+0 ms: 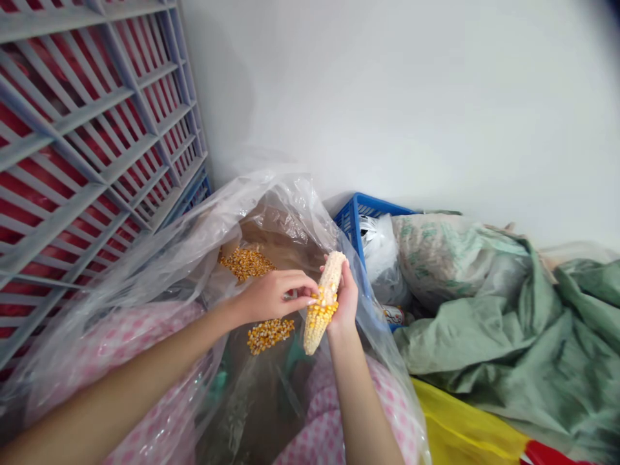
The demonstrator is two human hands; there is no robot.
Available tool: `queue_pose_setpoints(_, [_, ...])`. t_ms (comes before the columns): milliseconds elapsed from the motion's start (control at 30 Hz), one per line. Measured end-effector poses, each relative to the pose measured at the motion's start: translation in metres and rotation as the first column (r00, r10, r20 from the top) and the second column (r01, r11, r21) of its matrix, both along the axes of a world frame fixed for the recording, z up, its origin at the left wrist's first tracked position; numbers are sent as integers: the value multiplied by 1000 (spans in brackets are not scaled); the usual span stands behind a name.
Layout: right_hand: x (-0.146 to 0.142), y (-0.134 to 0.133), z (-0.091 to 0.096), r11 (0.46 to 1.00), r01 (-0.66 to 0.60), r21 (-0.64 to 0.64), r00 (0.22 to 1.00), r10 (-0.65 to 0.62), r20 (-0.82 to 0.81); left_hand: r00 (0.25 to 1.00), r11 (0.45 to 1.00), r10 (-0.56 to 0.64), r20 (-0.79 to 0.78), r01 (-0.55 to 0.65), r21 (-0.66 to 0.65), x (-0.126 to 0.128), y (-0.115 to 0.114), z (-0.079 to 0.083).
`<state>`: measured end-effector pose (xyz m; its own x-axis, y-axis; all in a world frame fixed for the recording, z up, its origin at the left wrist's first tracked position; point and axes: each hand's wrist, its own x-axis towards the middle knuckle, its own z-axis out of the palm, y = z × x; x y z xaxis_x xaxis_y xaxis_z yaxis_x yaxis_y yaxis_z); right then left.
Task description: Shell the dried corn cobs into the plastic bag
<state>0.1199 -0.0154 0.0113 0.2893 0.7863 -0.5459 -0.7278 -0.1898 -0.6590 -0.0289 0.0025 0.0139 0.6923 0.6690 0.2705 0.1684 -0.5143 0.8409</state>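
My right hand point(347, 298) is closed around a corn cob point(323, 303), holding it tilted over an open clear plastic bag point(271, 206). Most of the cob is bare and pale; a band of yellow kernels remains near its middle. My left hand point(274, 296) reaches in from the left, fingertips pinched against those kernels. Loose yellow kernels point(246, 262) lie in the bag's back fold, and another small heap of kernels point(270, 334) sits just below my hands.
A grey plastic lattice rack point(97, 129) leans at the left with red behind it. A blue crate point(361, 216) holds white bags beside a woven sack point(436, 252). Green cloth point(508, 336) and yellow fabric point(460, 426) lie right. A white wall stands behind.
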Motion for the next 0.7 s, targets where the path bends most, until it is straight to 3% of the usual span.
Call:
queue_pose_setpoints(333, [-6, -3, -7, 997, -47, 65, 998, 44, 48, 999, 960, 37, -24, -42, -275, 6, 1, -5])
queue_pose_setpoints(433, [-4, -3, -2, 998, -47, 36, 998, 46, 40, 991, 872, 36, 130, 32, -488, 7, 8, -8])
queue_pose_setpoints(500, [0, -2, 2, 1000, -1, -2, 999, 1, 34, 971, 805, 123, 206, 24, -593, 6, 15, -10])
queue_pose_setpoints(600, [3, 0, 6, 999, 18, -38, 1000, -18, 24, 941, 778, 280, 188, -108, -619, 5, 22, -14])
queue_pose_setpoints(700, [-2, -2, 5, 999, -46, -22, 995, 48, 84, 949, 698, 289, 127, -118, -706, 5, 22, -17])
